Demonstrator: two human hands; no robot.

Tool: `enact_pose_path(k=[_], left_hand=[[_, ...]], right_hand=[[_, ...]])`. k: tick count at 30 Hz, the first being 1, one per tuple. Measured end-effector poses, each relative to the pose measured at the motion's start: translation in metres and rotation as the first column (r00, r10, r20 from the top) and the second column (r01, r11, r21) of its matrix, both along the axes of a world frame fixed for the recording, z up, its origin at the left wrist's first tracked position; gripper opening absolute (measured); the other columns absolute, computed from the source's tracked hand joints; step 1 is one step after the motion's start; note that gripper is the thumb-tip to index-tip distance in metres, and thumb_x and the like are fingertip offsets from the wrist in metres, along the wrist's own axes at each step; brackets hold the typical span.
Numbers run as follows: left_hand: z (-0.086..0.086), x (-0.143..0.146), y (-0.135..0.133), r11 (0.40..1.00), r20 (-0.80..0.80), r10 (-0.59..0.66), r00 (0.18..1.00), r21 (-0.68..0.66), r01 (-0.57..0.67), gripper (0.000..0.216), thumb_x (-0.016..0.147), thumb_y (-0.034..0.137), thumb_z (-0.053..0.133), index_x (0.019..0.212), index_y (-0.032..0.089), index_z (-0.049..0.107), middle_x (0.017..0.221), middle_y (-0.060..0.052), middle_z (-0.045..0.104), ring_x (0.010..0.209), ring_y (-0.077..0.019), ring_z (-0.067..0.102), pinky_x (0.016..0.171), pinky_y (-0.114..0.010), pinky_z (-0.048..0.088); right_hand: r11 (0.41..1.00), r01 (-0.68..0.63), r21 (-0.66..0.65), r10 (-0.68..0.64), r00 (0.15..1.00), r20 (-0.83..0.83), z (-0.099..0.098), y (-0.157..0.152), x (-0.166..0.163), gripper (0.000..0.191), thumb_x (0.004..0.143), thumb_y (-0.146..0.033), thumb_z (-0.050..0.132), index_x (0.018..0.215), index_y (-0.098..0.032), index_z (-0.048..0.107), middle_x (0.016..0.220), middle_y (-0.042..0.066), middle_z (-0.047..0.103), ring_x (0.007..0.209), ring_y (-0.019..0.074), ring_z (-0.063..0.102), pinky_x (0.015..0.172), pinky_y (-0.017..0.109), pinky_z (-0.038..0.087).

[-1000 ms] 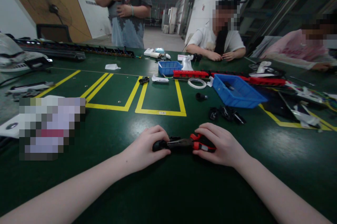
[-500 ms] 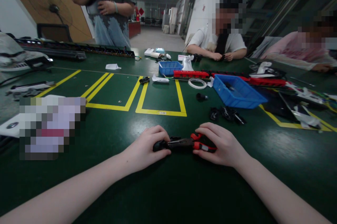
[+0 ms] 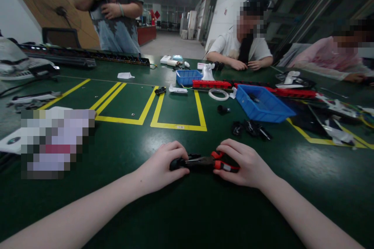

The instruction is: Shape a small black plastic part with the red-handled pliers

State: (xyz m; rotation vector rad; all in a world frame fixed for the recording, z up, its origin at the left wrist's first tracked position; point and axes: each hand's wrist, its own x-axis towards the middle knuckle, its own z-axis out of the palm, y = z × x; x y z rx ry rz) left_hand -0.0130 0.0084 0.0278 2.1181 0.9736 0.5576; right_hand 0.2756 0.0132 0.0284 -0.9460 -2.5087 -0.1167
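Low over the green table, my right hand [image 3: 244, 162] is closed around the red-and-black handles of a pair of long-nose pliers [image 3: 204, 162]. The handles stand slightly apart, and the jaws point left. My left hand [image 3: 166, 163] pinches a small black part [image 3: 177, 164] between thumb and fingers. The tips of the pliers meet this part at its right side. Whether the jaws grip it, I cannot make out. My fingers cover much of the part, so its kind is unclear.
Ahead on the right stands a blue bin [image 3: 263, 105], with several black parts [image 3: 251, 128] before it. A smaller blue bin [image 3: 188, 76] and a white tape roll [image 3: 218, 94] lie farther back. Yellow tape outlines [image 3: 178, 126] mark the table. Co-workers are across it.
My hands and the pliers stay almost where they were; the right fingers shift very slightly. The view tilts up a little. The standing person appears slightly farther left.
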Motion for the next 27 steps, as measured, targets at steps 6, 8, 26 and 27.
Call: enact_pose_path(k=[6, 8, 26, 27], left_hand=[[-0.0002, 0.0018, -0.0014, 1.000, 0.017, 0.017, 1.000, -0.010, -0.017, 0.009, 0.086, 0.024, 0.066, 0.095, 0.020, 0.065, 0.112, -0.005, 0.059, 0.104, -0.0232, 0.056, 0.096, -0.044, 0.045], [-0.0005, 0.0026, -0.0021, 1.000, 0.028, 0.018, 0.999, -0.014, -0.017, 0.008, 0.086, 0.024, 0.066, 0.094, 0.020, 0.066, 0.110, -0.005, 0.059, 0.103, -0.0228, 0.056, 0.095, -0.042, 0.046], [-0.0069, 0.0055, 0.0008, 0.999, 0.063, 0.027, 0.998, -0.026, -0.025, 0.009, 0.082, 0.020, 0.069, 0.091, 0.019, 0.067, 0.105, -0.005, 0.061, 0.100, -0.0216, 0.057, 0.092, -0.039, 0.045], [-0.0060, 0.0058, 0.0003, 0.999, 0.063, 0.031, 0.998, -0.030, -0.029, 0.009, 0.082, 0.020, 0.069, 0.091, 0.019, 0.067, 0.106, -0.005, 0.061, 0.100, -0.0216, 0.057, 0.093, -0.039, 0.045]], right_hand=[[1.000, 0.006, -0.006, -0.006, 1.000, 0.027, 0.0022, -0.0047, -0.0033, 0.039, 0.081, -0.043, 0.067, 0.107, -0.015, 0.062, 0.098, 0.013, 0.067, 0.083, 0.0228, 0.065, 0.069, 0.035, 0.055], [1.000, 0.018, -0.016, -0.017, 0.999, 0.035, 0.0027, -0.0062, -0.0048, 0.039, 0.080, -0.043, 0.068, 0.107, -0.015, 0.062, 0.097, 0.012, 0.067, 0.082, 0.0225, 0.064, 0.068, 0.035, 0.054], [0.992, 0.074, -0.100, -0.068, 0.996, 0.065, 0.0082, -0.0059, -0.0029, 0.039, 0.075, -0.038, 0.073, 0.106, -0.017, 0.062, 0.095, 0.008, 0.065, 0.080, 0.0195, 0.063, 0.066, 0.031, 0.051], [0.992, 0.076, -0.102, -0.070, 0.995, 0.065, 0.0075, -0.0055, -0.0024, 0.040, 0.074, -0.038, 0.074, 0.106, -0.017, 0.062, 0.095, 0.008, 0.065, 0.080, 0.0196, 0.063, 0.066, 0.031, 0.051]])
